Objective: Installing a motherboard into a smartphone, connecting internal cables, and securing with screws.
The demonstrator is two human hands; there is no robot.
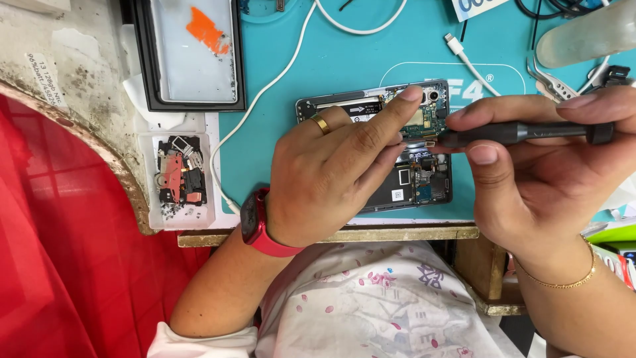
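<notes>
Clear parts tray [150, 199] w/ small red & black bits sits at the mat's [344, 59] left edge; black-framed tray [142, 59] behind it; white cable [265, 93] snakes across toward the near edge; left hand [331, 169], index out, presses on the opened phone [424, 179] mid-mat, hiding much of it; right hand [530, 179] pinches a black screwdriver [523, 132], tip at the phone's board; tweezers [546, 83] by the far right corner.

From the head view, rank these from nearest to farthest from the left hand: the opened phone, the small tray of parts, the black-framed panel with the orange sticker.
1. Opened phone: under the left hand, forefinger touching it.
2. Small tray of parts: off to the left, at the table's edge.
3. Black-framed panel with orange sticker: far upper left.
</notes>
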